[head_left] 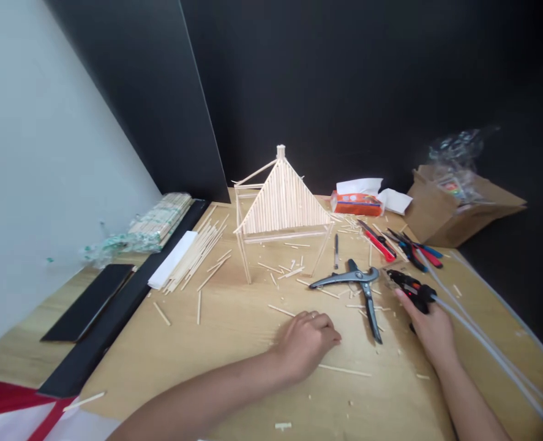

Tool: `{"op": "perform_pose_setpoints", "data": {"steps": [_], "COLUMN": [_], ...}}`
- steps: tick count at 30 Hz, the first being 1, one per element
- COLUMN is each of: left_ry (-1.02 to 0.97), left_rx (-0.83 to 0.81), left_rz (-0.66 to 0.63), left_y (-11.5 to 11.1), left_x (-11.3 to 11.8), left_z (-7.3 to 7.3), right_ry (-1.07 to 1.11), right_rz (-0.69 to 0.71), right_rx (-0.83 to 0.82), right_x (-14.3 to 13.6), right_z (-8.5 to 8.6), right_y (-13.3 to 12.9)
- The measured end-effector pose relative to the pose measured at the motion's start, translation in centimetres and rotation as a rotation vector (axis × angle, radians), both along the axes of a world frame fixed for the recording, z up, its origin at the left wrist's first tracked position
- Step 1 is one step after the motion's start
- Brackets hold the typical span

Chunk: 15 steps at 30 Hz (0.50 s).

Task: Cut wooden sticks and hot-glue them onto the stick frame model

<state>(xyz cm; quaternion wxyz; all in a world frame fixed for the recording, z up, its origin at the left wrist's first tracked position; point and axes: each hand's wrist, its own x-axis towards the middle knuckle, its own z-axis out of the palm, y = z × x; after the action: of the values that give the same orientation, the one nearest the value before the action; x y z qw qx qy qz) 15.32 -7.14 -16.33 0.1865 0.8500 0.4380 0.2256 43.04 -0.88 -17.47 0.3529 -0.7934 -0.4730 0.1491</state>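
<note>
My left hand rests low over the table with its fingers curled in. Whatever it may hold is hidden under the fingers. A thin wooden stick lies just in front of its wrist side. On the right, my right hand is wrapped around a black hot glue gun with a small red light and a pale cord. Between the hands lies a grey hand cutter, its handles spread. Behind them stands a small house frame of sticks, with a slatted triangular front and a small chimney on top.
Loose sticks lie at the left beside a white paper strip and bundled sticks. A red utility knife, pliers, a tissue pack and a brown paper bag stand or lie at right. Stick offcuts are scattered about.
</note>
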Motion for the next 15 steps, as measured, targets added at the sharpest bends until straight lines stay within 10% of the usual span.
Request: {"op": "perform_pose_setpoints", "data": {"steps": [9, 15], "left_ry": [-0.46, -0.516], "left_rx": [0.551, 0.581], "left_rz": [0.614, 0.67], "left_y": [0.6, 0.8], "left_x": [-10.5, -11.4], "left_z": [9.8, 10.5], "right_ry": [-0.007, -0.088], "right_rz": [0.006, 0.099], "right_rx": [-0.195, -0.254], "right_x": [0.8, 1.0], "right_z": [-0.7, -0.4], "right_y": [0.1, 0.4]}}
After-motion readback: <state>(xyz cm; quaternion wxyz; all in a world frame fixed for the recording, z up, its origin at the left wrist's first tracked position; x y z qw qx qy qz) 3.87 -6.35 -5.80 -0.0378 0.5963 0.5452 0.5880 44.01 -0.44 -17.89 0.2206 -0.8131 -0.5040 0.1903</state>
